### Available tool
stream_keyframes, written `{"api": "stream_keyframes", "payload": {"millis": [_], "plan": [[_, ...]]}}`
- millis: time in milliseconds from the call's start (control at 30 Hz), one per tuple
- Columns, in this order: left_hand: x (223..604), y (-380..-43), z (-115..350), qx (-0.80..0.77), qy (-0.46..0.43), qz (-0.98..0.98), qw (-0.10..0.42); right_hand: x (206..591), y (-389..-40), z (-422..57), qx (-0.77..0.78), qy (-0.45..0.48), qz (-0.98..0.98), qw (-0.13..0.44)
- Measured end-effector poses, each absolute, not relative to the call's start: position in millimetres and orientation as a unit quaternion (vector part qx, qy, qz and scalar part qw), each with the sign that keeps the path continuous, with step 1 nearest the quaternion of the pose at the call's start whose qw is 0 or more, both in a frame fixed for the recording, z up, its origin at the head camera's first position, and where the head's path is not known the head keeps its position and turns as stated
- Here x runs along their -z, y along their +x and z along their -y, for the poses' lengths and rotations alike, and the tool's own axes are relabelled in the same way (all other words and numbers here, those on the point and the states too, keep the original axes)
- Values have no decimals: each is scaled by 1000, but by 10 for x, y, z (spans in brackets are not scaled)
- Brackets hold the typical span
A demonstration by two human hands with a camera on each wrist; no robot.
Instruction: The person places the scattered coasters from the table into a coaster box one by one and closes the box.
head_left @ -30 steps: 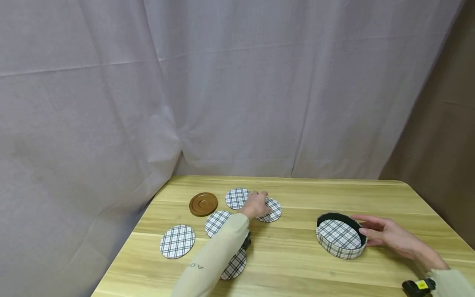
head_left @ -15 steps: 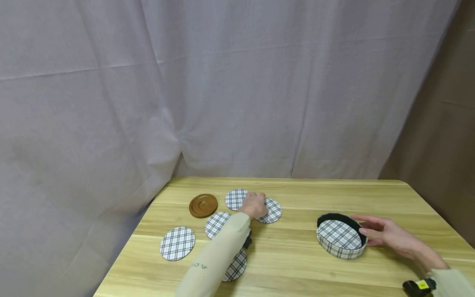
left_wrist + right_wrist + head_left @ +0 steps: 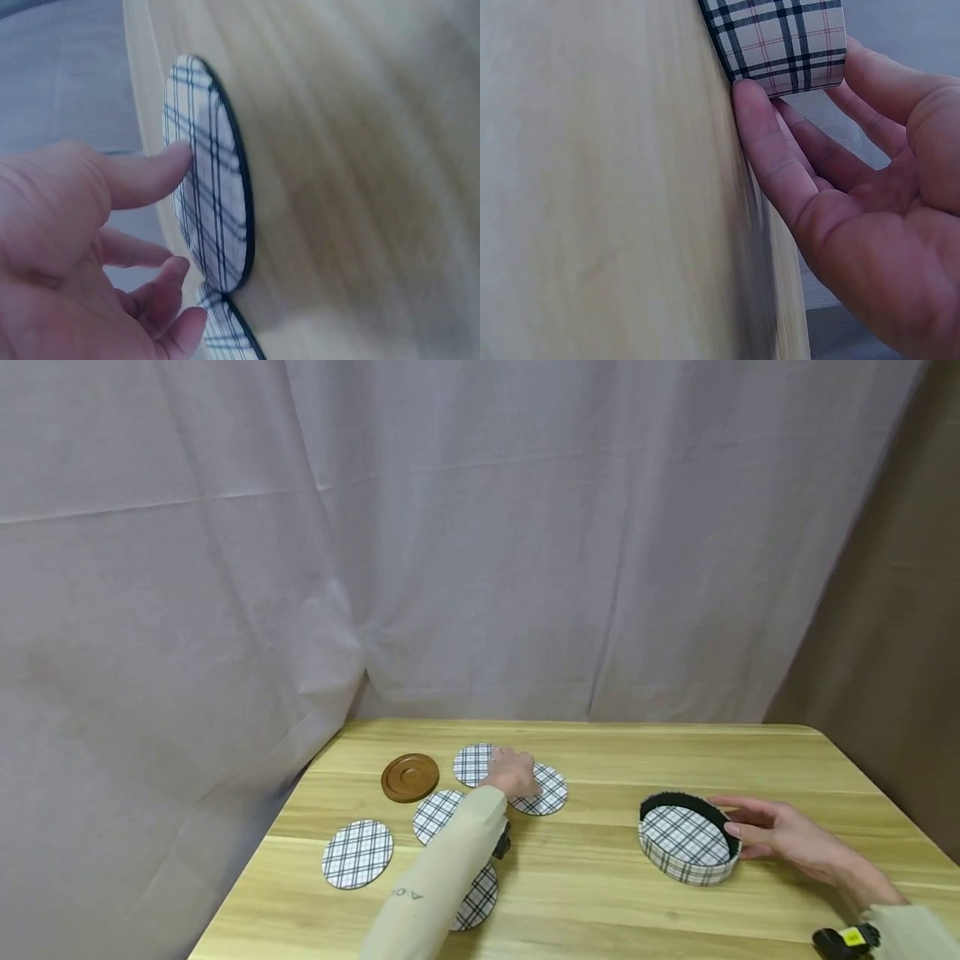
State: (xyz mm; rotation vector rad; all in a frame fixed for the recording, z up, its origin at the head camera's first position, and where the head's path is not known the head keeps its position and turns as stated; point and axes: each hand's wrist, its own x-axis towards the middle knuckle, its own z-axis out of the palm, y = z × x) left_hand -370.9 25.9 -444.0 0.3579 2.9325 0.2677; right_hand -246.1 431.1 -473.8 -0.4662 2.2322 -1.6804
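Observation:
My left hand [image 3: 512, 772] is over two round plaid coasters at the back, one on its left [image 3: 472, 765] and one on its right [image 3: 551, 789]. In the left wrist view, the thumb reaches over a plaid coaster [image 3: 214, 195], its other fingers loosely bent; I cannot tell whether the thumb touches it. A second coaster [image 3: 229, 334] shows partly below. With my right hand [image 3: 791, 839] I hold the side of a round plaid holder [image 3: 690, 870], thumb at its rim and fingers along the outside. A plaid coaster [image 3: 682, 835] lies inside its black-lined wall.
A brown wooden coaster [image 3: 409, 777] lies at the back left of the wooden table [image 3: 600, 893]. More plaid coasters lie at the left [image 3: 357, 854], beside the left sleeve [image 3: 433, 817] and partly under the forearm [image 3: 477, 897]. A grey curtain [image 3: 480, 543] hangs behind.
My left hand has shifted slightly left over the two back coasters, and its fingers look more bent in. The right hand and the holder stay in place.

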Motion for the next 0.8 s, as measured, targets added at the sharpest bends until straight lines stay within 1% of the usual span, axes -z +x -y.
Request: {"api": "stream_keyframes", "payload": {"millis": [400,567,667,800], "plan": [[4431,-3755,-131,-116,90,-981,127,4761,-2510,-4219,590,-167,-773,162],[4374,-3736,-160,-121,87,-982,113,4766,-2535,-4220,595,-177,-766,165],[4339,-3708,-179,-163,71,-978,109,4766,-2542,-4229,598,-182,-763,167],[4315,-3647,-196,-242,53,-960,129,4775,-2539,-4248,599,-186,-761,168]]}}
